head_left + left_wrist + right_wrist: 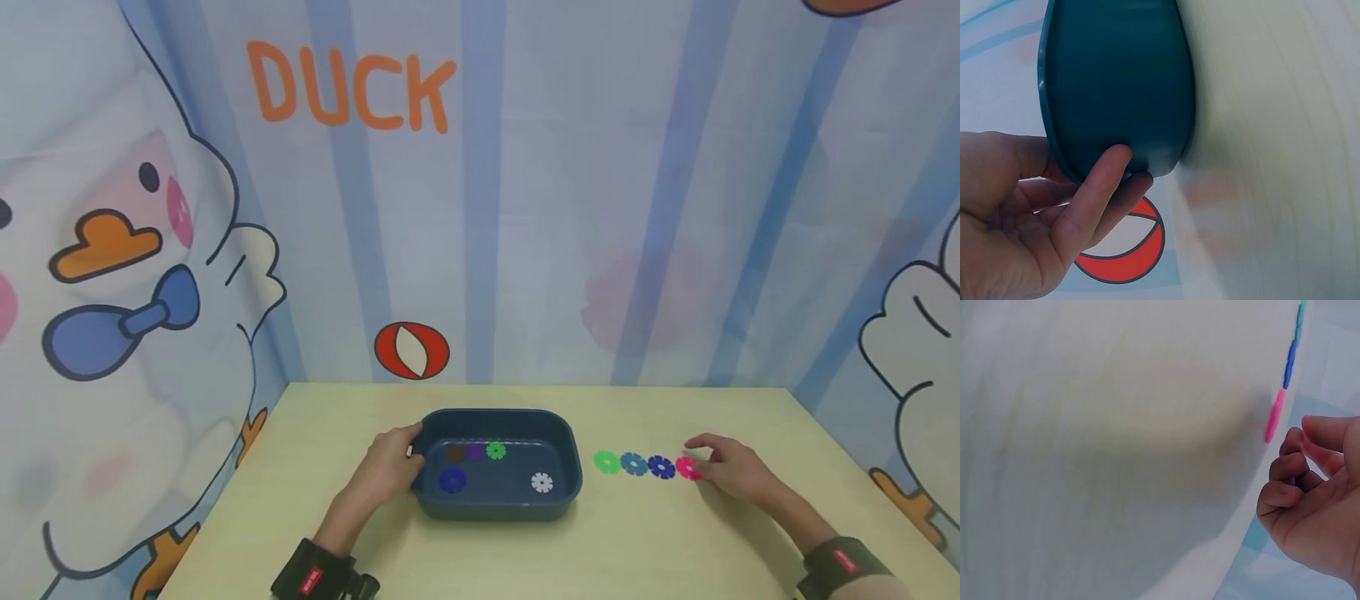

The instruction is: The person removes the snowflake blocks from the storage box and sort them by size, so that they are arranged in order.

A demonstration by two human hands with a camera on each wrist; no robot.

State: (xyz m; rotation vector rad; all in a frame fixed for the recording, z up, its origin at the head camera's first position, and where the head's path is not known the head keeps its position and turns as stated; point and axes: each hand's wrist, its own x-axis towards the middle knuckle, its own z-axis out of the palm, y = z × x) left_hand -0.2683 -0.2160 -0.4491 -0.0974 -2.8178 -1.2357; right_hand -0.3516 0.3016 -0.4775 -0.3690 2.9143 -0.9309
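My left hand grips the left end of a dark blue basin; in the left wrist view the fingers of that hand curl round the end of the basin. My right hand is beside a pink notched disc, the rightmost in a row with a dark blue disc, a lighter blue disc and a green disc. In the right wrist view a gap shows between the right hand, its fingers loosely bent, and the pink disc.
Inside the basin lie a white disc, a blue disc, a green disc, a purple disc and a brown disc. A printed cloth hangs behind the pale table.
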